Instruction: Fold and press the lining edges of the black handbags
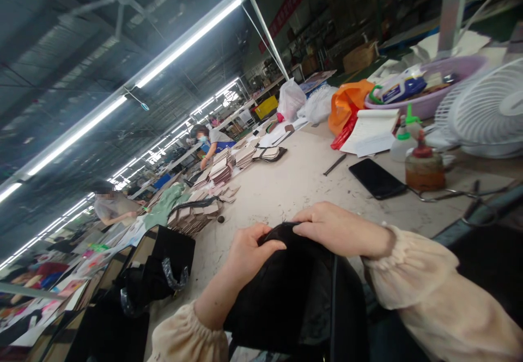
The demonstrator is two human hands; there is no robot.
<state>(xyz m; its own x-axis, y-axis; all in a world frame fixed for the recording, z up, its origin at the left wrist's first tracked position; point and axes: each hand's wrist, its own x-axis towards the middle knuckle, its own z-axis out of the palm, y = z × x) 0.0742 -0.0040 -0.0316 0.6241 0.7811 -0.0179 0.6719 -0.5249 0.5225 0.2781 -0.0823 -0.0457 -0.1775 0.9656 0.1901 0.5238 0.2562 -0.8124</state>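
Note:
A black bag (286, 291) stands upright in front of me at the near edge of the table, its top rim between my two hands. My left hand (251, 250) pinches the rim from the left, thumb on the near side and fingers behind it. Close beside it, my right hand (333, 225) grips the same rim from the right, its fingers curled over the edge. The inside of the bag is dark, and the fingertips behind the rim are hidden.
Right of the bag lie a black phone (378, 178), a brown glue bottle (425, 168), a white fan (486, 108) and a purple basin (469, 70). Stacked brown pieces (194, 217) and black bag parts (163, 264) sit to the left. Co-workers (216, 138) work further along the tables.

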